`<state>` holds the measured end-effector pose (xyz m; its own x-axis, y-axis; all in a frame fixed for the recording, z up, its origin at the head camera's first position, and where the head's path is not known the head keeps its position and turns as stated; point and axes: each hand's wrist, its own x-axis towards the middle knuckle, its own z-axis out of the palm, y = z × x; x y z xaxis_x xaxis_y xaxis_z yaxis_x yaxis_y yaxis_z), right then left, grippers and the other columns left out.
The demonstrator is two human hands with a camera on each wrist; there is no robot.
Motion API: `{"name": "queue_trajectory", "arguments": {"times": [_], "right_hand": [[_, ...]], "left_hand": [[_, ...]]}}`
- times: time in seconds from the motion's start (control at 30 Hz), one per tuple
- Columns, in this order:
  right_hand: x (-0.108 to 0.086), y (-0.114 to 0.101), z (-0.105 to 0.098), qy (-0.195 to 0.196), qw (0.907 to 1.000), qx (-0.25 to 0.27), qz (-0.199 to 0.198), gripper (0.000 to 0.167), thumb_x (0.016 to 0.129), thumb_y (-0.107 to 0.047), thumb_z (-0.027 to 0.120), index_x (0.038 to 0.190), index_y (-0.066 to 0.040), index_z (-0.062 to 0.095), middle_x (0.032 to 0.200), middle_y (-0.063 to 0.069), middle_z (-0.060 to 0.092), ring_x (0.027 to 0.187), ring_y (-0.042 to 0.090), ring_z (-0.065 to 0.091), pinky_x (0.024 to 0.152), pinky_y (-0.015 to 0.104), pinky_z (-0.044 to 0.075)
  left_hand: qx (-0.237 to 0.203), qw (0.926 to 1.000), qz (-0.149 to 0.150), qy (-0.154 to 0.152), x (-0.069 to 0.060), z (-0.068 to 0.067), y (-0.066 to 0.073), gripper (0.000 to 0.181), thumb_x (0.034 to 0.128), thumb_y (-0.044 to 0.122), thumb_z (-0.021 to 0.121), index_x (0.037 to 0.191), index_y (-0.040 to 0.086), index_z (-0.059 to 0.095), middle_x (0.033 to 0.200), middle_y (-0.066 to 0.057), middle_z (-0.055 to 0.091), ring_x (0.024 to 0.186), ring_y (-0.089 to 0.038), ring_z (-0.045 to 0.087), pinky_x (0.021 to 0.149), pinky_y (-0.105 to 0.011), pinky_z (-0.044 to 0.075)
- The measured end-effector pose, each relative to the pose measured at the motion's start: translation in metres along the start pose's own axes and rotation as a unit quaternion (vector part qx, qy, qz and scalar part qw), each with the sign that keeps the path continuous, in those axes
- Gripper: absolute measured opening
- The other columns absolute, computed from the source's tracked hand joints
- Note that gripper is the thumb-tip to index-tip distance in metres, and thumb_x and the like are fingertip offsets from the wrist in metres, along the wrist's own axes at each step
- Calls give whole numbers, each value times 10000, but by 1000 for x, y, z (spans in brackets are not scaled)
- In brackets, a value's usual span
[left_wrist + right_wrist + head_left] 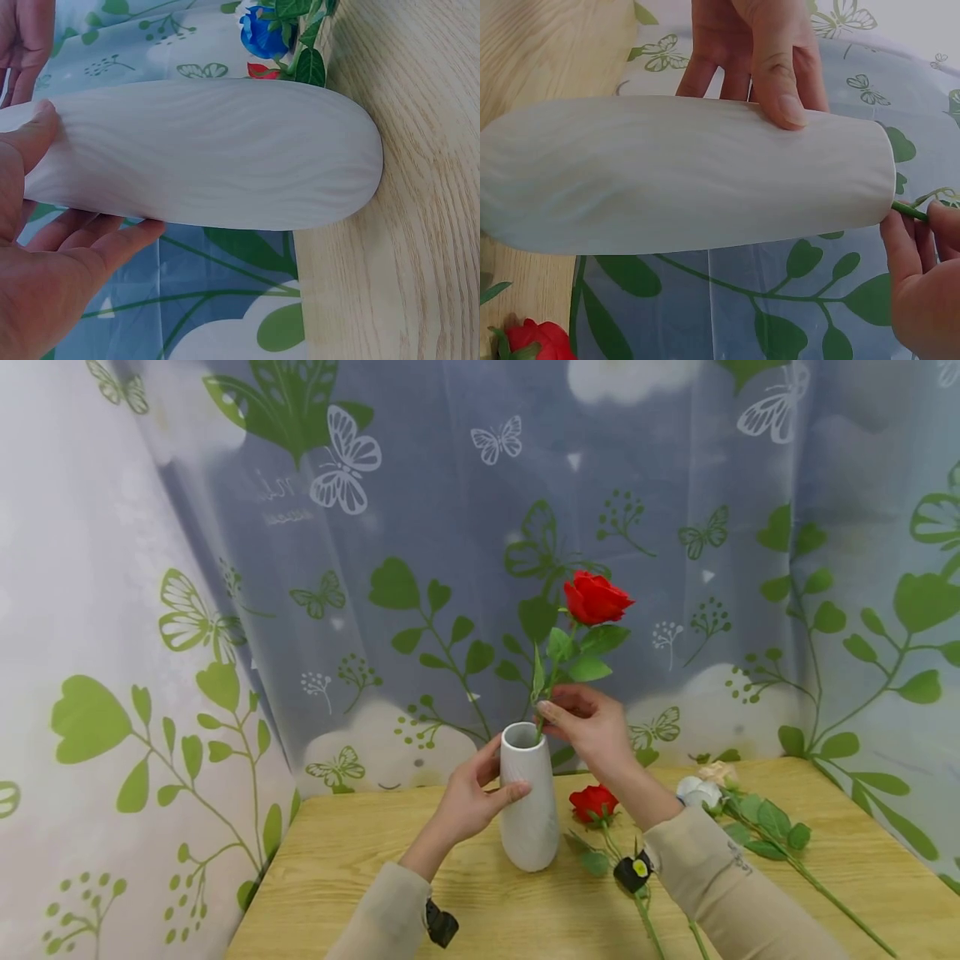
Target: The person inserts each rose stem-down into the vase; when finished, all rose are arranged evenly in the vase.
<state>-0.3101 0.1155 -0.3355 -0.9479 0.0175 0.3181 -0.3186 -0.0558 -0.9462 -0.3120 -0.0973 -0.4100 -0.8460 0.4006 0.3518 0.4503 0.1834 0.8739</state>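
- The white vase (528,810) is tall and matte, with a rounded base, a narrower round mouth and shallow wavy ridges; it stands nearly upright on the table (352,860).
- The left hand (468,797) holds it near the top, thumb on one side, fingers on the other.
- The right hand (592,727) pinches the stem of a red rose (597,599), layered petals above green leaves, its lower stem at the vase's mouth.
- Faint lettering on the curtain (465,510) cannot be read.
- The table has pale wood grain; the curtain is creased, printed with butterflies and leaves.
- Another red rose (594,803) lies beside the vase.
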Motion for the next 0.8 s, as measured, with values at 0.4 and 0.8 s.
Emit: {"name": "queue_trajectory", "arguments": {"times": [0.4,0.8], "right_hand": [[-4,-2,0,-130,9980,-577,218,405,1017,-161,730,1371,30,681,1308,237,718,1035,159,771,969,344,622],[-6,-2,-3,-327,9962,-806,-5,421,1020,-209,731,1377,10,684,1320,234,716,1097,261,767,959,316,622]], "left_hand": [[-11,10000,-15,-15,-1,0,0,826,969,159,792,1663,144,344,1478,-217,614,1355,-386,615,1039,-526,578],[-54,10000,-25,-12,-1,0,-1,824,974,154,785,1667,166,339,1456,-210,632,1345,-381,623,1037,-522,582]]}}
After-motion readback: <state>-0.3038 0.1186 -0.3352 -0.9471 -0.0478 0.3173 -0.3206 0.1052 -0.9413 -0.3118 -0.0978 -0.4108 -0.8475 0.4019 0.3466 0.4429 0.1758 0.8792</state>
